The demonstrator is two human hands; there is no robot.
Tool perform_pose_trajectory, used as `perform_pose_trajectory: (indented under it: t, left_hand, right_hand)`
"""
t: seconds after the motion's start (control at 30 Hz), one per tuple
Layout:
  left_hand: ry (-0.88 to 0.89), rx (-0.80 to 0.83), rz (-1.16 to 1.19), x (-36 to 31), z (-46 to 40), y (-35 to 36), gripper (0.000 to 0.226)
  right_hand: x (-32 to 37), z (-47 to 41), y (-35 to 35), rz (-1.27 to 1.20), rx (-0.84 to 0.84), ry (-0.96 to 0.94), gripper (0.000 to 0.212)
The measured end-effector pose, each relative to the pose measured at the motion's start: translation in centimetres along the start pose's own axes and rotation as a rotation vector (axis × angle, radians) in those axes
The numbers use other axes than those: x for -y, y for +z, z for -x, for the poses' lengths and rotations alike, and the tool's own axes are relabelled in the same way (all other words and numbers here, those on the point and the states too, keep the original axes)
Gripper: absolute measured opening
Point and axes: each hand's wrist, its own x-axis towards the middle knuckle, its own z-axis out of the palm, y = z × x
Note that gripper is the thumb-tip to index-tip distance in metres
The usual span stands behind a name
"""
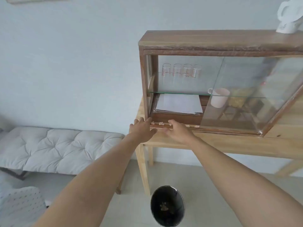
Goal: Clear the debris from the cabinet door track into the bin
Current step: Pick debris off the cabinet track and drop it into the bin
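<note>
At the track [205, 127], both hands [177, 133] spread open, touching debris [161, 123].

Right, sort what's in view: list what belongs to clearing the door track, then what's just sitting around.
Job: debris in the cabinet door track; bin on the floor; left hand; right hand.

Just there: glasses, mug, papers, white ornament, cushioned bench.

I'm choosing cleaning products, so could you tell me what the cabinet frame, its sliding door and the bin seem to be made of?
Cabinet frame: wood with a brown matte stain, grain visible. Sliding door: clear glass; the mug shows through. Bin: dark and slightly glossy, perhaps plastic or metal.
</note>
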Motion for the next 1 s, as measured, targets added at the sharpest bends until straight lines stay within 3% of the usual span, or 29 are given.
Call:
perform_pose_trajectory:
  t: [0.37, 0.53, 0.73, 1.0]
  left_hand:
    - [-0.095, -0.083, 0.121, 0.6, -3.2, 2.6, 0.04]
    - [-0.116, -0.211, 0.155, 1.0, -4.0, 3.5, 0.028]
    - [-0.128, -0.306, 0.201, 1.2, -4.1, 3.8, 0.02]
    - [-0.123, -0.308, 0.251, 2.0, -2.4, 3.7, 0.024]
  right_hand:
    - [0.2, -4.3, 2.4, -0.044, -0.099, 0.008, 0.044]
    - [-0.2, -5.0, 3.0, -0.087, -0.197, 0.013, 0.023]
    - [-0.2, -5.4, 3.5, -0.13, -0.235, 0.036, 0.016]
    - [-0.8, -3.3, 4.1, -0.193, -0.275, 0.089, 0.014]
